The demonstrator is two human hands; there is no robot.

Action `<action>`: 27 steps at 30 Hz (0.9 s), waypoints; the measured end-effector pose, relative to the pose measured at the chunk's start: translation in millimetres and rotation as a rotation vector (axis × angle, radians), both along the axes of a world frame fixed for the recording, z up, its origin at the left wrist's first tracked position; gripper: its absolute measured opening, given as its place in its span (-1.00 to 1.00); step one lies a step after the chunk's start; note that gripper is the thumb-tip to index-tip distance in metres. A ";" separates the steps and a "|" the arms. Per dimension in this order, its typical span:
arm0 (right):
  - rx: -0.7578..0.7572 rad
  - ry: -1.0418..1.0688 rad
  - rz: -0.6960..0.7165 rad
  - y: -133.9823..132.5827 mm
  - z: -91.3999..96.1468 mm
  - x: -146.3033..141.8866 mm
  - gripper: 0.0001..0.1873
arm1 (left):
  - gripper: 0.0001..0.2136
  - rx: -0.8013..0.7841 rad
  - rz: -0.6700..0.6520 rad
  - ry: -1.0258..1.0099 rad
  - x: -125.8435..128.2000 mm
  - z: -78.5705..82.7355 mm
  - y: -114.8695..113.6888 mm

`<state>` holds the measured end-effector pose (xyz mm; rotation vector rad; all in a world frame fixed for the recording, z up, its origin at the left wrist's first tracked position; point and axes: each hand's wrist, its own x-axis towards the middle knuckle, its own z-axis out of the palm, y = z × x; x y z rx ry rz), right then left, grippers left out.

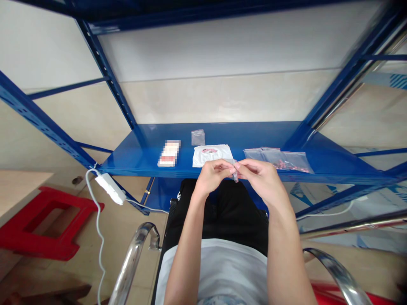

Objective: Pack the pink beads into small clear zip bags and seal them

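Note:
My left hand [216, 173] and my right hand [258, 174] meet at the shelf's front edge, fingers closed in a pinch. Between them they grip a small clear plastic bag [235, 176]; what it contains is too small to make out. Just behind my left hand lies a white packet [205, 159] with a red print. Several clear zip bags [297, 162] rest beside my right hand, with small pinkish-red pieces at the bottom of some. Farther back is a little stack of clear bags [198, 137].
A blurred-out rectangular item [169, 153] lies at the left of the blue shelf [152, 132]. Blue posts frame both sides. A white power strip [110, 189] hangs at the left post, its cable trailing down. A red stool [51, 224] stands on the floor at left.

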<state>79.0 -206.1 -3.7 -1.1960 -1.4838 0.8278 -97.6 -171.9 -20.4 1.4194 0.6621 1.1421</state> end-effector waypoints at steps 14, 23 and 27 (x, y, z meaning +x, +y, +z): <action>0.211 -0.482 -0.257 -9.1 14.9 -11.9 -0.77 | -0.88 0.311 0.428 0.428 17.8 30.2 -31.4; 0.166 -0.454 -0.370 -12.0 10.5 -11.8 -0.80 | -0.90 0.290 0.567 0.453 13.9 28.9 -29.1; 0.190 -0.476 -0.385 -12.2 13.8 -14.1 -0.80 | -0.80 0.432 0.489 0.475 13.5 30.9 -32.4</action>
